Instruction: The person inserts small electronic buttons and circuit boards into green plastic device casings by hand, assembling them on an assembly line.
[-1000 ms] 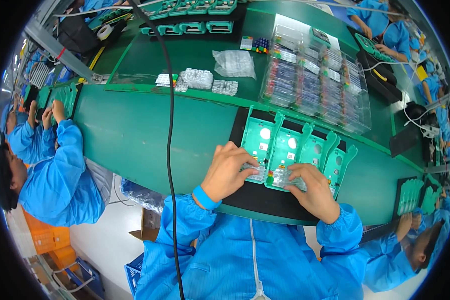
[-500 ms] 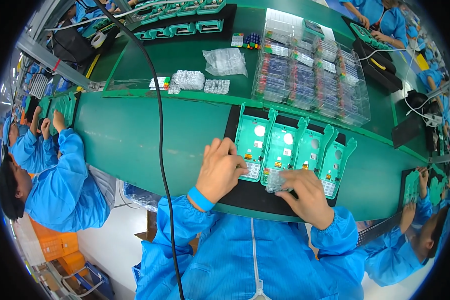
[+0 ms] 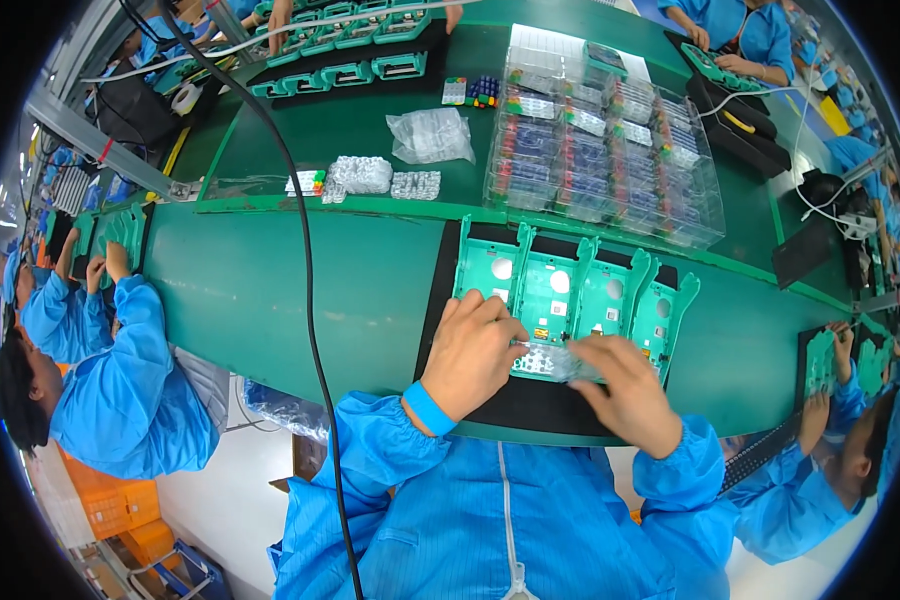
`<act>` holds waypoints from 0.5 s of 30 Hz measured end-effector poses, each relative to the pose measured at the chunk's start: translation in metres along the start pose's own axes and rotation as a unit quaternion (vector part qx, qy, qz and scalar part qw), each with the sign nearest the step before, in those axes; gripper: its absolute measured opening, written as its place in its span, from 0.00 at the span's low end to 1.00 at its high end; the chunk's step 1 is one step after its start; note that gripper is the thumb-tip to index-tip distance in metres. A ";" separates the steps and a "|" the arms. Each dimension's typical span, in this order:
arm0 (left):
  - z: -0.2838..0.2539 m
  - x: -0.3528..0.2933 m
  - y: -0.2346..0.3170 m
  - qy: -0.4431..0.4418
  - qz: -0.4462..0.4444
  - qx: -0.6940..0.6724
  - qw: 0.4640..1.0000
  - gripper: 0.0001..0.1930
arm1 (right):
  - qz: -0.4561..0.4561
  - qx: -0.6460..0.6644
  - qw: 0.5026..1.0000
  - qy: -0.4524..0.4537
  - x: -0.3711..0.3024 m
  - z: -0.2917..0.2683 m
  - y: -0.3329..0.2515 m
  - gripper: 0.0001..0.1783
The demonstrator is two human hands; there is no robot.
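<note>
Lying across the lower end of the second green plastic housing (image 3: 548, 300), a small clear keypad sheet (image 3: 555, 362) sits between both hands at the near edge of a black mat (image 3: 440, 280) on the green tabletop (image 3: 270, 290). The left hand (image 3: 470, 355) rests curled over the sheet's left end, its fingers pressed down on the sheet and the housing beneath, so its grip is pinching the sheet's edge as far as can be seen. The right hand (image 3: 625, 390) has its fingers drawn together on the sheet's right end, holding it there. Four green housings stand in a row on the mat: the leftmost (image 3: 490, 268) just above the left hand, then the second, a third (image 3: 608, 292) and a fourth (image 3: 662, 312) just beyond the right hand. A blue wristband (image 3: 430, 408) circles the left wrist above a blue sleeve (image 3: 380, 460). Farther back, past a raised green ledge, lie crumpled clear bags (image 3: 430, 135), small bundles of clear parts (image 3: 362, 174) and stacked clear trays (image 3: 610, 150) holding small coloured parts. A black cable (image 3: 305, 290) hangs across the view on the left. Other people in blue coats work nearby, one at the left (image 3: 120, 390) and one at the right (image 3: 820, 490), each with green housings of their own.
</note>
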State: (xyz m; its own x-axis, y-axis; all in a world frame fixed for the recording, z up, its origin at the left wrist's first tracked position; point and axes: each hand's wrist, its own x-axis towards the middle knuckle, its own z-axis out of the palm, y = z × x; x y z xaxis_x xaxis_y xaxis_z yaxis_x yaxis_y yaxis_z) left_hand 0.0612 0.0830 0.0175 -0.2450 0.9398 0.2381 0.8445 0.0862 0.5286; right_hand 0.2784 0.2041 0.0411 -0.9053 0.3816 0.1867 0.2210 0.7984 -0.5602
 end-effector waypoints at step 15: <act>0.065 0.025 0.042 -0.077 0.076 -0.106 0.989 0.12 | 0.147 -0.051 0.988 -0.010 -0.040 -0.052 0.035 0.31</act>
State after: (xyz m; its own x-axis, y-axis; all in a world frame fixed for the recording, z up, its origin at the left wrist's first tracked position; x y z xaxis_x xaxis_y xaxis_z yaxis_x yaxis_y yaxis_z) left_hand 0.1218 0.1318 -0.0076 -0.0336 0.9772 0.2096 0.7438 -0.1156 0.6584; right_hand 0.3411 0.2412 0.0563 -0.8038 0.5948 0.0111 0.5097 0.6983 -0.5026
